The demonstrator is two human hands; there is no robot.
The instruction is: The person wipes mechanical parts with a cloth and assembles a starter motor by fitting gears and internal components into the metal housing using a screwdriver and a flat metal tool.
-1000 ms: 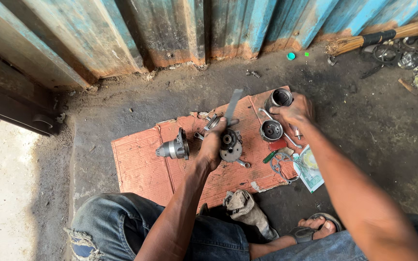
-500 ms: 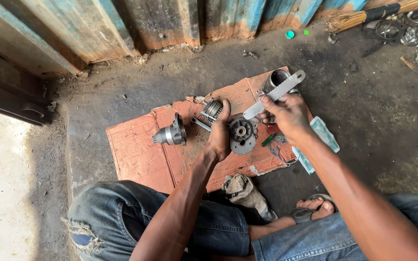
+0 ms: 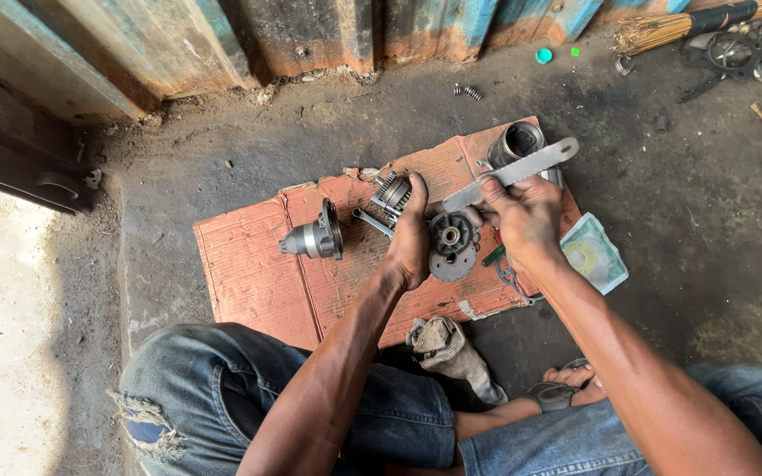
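A round, greasy metal gear housing [image 3: 451, 245] stands on a reddish cardboard sheet [image 3: 249, 273] on the ground. My left hand [image 3: 409, 238] grips the housing's left side. My right hand [image 3: 526, 216] is closed around a flat silver metal bar [image 3: 522, 169] whose near end rests against the top of the housing and whose far end points up and to the right.
On the cardboard lie a cone-shaped metal housing [image 3: 312, 238], a small gear with shaft [image 3: 390, 196] and a metal cylinder [image 3: 516, 141]. A plastic packet [image 3: 593, 254] and a dirty rag [image 3: 447, 345] sit near my knees. A broom [image 3: 663, 28] and scrap parts [image 3: 760, 62] lie at right.
My right hand picked up the flat bar from the cardboard and brought it onto the round housing. The left hand stayed on the housing. The camera moved closer.
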